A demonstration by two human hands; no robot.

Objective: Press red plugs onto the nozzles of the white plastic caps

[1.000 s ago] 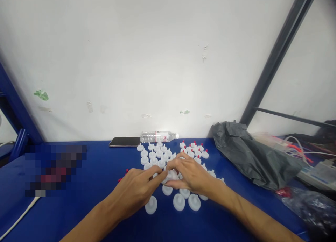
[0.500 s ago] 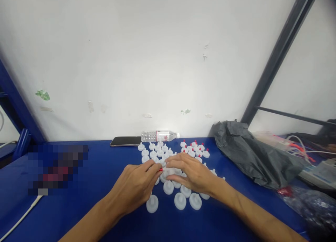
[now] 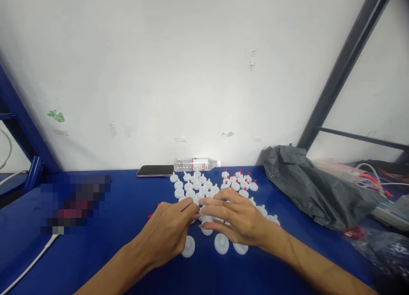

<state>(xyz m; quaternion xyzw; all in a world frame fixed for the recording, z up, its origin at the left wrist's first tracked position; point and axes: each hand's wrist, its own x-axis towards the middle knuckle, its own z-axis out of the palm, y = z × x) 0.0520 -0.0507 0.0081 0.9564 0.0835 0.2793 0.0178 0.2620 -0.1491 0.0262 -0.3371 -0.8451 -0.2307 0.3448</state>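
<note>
My left hand (image 3: 169, 224) is closed in a pinch, its fingertips meeting those of my right hand above the white caps. The small red cap seen in that pinch a moment ago is now hidden by the fingers. Curled fingers and thumb of my right hand (image 3: 238, 218) close around a white spout cap, mostly covered. Under and around both hands lie several white spout caps (image 3: 221, 244), round discs with a narrow nozzle. At the back right stand several white caps with red tips (image 3: 235, 186). Loose red caps (image 3: 150, 216) peek out left of my left hand.
A clear plastic bottle (image 3: 197, 164) lies along the wall, beside a dark phone (image 3: 155, 171). A grey plastic bag (image 3: 315, 192) and clear plastic wrapping (image 3: 378, 252) lie on the right. On the left, a white cable (image 3: 32, 263) crosses the blue table (image 3: 128, 209).
Both hands have come closer together, and the red cap in my left fingers has gone out of sight. Red caps left of my left hand now show. The view has shifted slightly.
</note>
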